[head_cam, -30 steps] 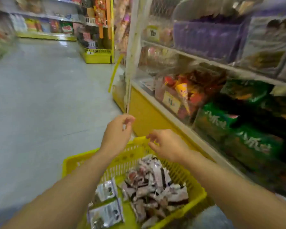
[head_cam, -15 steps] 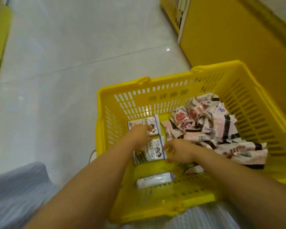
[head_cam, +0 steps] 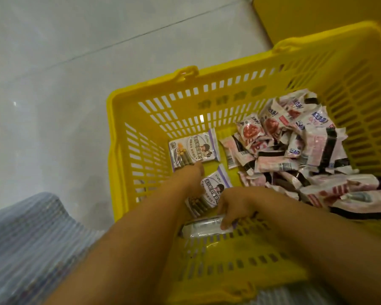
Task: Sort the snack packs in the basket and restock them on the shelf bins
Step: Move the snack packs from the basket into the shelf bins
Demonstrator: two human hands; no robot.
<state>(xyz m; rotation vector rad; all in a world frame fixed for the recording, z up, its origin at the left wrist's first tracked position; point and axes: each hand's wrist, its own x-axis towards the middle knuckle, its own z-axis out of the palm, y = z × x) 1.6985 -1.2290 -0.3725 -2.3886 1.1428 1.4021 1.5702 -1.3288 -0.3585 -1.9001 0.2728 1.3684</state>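
in the head view, the sorting looked barely begun and no restocking showed: every snack pack in sight lay inside the yellow basket (head_cam: 229, 100), which sat on the pale floor (head_cam: 75, 62) beside a yellow shelf base (head_cam: 317, 14), and no shelf bin was in frame. the packs were already roughly split into two kinds. a big pile of pink-and-white packs (head_cam: 306, 150) filled the right side, and three purple-edged ones sat apart on the left. the left hand (head_cam: 191, 179) reached over the middle purple-edged pack (head_cam: 213, 188), one fingertip touching the lower edge of the far purple-edged pack (head_cam: 194, 150); whether its fingers were apart or pinching could not be told, since the back of the hand hid them. the right hand (head_cam: 233, 205) had its fingers (head_cam: 227, 223) curled down around the end of the near pale pack (head_cam: 205, 227), by the basket's near wall. by my reading, gathering the purple-edged three was the step in hand. carrying them to their bin, and the whole pink-and-white pile, were left to do.
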